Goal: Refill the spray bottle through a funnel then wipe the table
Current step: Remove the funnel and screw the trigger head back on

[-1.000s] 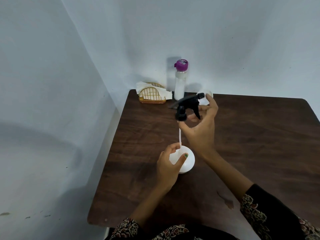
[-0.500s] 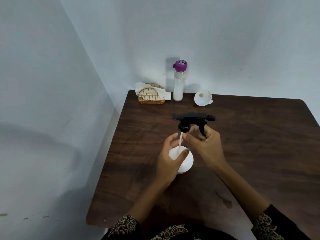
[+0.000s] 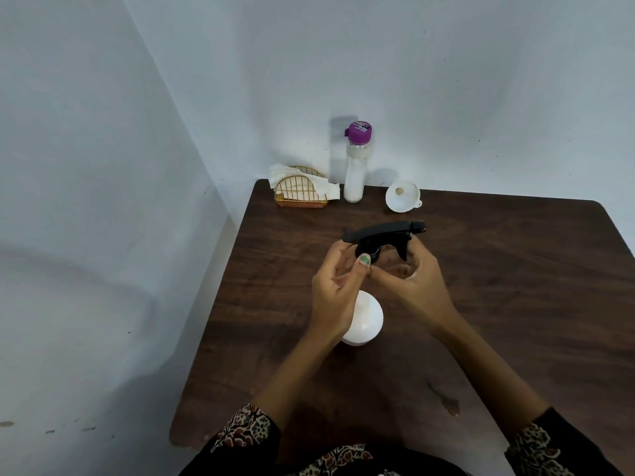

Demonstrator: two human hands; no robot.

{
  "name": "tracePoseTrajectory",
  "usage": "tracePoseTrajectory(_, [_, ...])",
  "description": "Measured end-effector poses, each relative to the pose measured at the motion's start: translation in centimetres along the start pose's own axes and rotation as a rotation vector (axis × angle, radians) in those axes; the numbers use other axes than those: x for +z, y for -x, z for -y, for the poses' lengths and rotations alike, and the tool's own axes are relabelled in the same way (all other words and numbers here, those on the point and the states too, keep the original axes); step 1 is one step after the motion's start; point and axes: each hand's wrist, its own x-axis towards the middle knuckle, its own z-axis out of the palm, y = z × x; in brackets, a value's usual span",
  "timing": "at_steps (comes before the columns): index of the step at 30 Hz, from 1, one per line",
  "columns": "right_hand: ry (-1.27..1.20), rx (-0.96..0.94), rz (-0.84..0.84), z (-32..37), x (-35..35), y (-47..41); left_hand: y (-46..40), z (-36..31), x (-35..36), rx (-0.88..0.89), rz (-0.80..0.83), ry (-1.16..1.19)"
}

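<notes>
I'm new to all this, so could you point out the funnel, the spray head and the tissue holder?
funnel (image 3: 402, 199): head view, inside of the bowl.
spray head (image 3: 381, 232): head view, black top body.
tissue holder (image 3: 299, 194): head view, wire front.

The scene is seen by one wide camera worn on the head, pointed forward and down from close above at the dark counter (image 3: 515, 269) set in a corner, with both arms reaching in from the bottom edge and the walls behind.
</notes>
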Motion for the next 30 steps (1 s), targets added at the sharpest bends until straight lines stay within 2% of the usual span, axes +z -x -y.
tracePoseTrajectory(8, [-0.118, 0.082, 0.028, -1.2, -0.8, 0.4, 0.7, 1.9, -0.4, -0.047, 0.081, -0.093])
tracePoseTrajectory(15, [0.107, 0.129, 0.059, -4.7, -1.1, 1.2, 2.2, 5.2, -1.2, -0.130, 0.135, -0.197])
tracePoseTrajectory(22, [0.195, 0.190, 0.083, -6.8, -0.4, 1.8, 3.1, 7.6, -1.7, -0.163, 0.152, -0.206])
tracePoseTrajectory(26, [0.203, 0.168, 0.165, -6.9, -0.6, 1.7, 3.4, 9.0, -1.7, -0.170, 0.255, -0.367])
tracePoseTrajectory(30, [0.140, 0.113, 0.099, -7.5, 0.1, 1.9, 3.0, 10.5, -1.9, -0.161, 0.304, -0.526])
